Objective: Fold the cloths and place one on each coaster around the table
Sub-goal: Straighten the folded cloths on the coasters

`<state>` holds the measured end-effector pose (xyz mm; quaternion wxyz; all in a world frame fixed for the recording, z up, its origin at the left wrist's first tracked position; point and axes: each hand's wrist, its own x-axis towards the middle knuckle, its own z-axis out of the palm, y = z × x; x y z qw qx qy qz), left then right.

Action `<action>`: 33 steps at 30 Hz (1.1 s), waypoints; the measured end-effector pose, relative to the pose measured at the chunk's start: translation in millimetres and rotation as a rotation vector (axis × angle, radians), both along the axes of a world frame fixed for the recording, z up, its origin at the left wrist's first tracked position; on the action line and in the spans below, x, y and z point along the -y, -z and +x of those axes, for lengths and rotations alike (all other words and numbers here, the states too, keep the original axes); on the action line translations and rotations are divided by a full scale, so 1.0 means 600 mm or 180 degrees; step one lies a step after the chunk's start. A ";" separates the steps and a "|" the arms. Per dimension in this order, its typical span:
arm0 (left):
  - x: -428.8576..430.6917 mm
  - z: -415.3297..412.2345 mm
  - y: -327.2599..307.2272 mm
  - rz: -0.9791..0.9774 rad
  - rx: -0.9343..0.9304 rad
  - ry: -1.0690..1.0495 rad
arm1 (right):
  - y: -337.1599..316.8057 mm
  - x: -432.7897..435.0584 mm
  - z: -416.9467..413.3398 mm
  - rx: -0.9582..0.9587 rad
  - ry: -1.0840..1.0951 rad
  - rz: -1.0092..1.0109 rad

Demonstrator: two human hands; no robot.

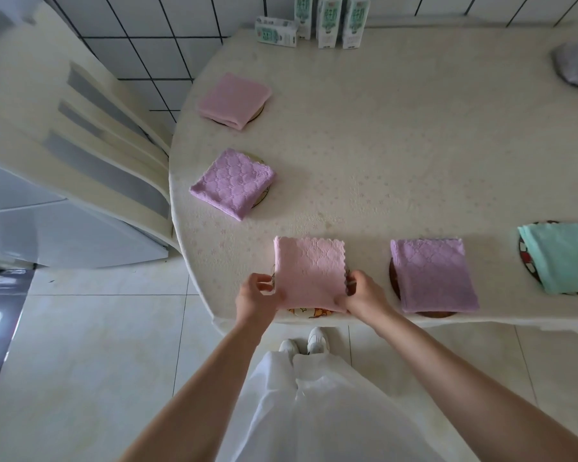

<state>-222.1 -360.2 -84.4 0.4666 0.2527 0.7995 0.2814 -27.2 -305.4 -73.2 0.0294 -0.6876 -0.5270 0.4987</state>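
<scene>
both hands, left hand (258, 296) and right hand (364, 295), fingers pinching the pink cloth (309, 273) by its near corners.

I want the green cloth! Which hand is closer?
Right. The right hand grips the pink cloth on its side toward the green cloth; the left hand grips its opposite side.

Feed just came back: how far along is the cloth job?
Done: four folded cloths on coasters: far pink cloth, left purple cloth, near purple cloth, mint cloth. In hand: left hand and right hand pinch the scalloped pink cloth over the nearest coaster. Left: letting go.
</scene>
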 end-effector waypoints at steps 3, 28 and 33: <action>0.004 -0.001 0.004 -0.0022 -0.0146 0.0114 | -0.001 0.005 -0.002 0.0116 -0.0117 0.0170; -0.171 -0.145 -0.014 0.0160 0.0339 -0.1337 | -0.052 -0.220 -0.126 0.0386 -0.0819 0.0863; -0.225 -0.172 -0.016 0.0083 0.0748 -0.1785 | -0.066 -0.309 -0.208 0.0257 -0.1124 0.0872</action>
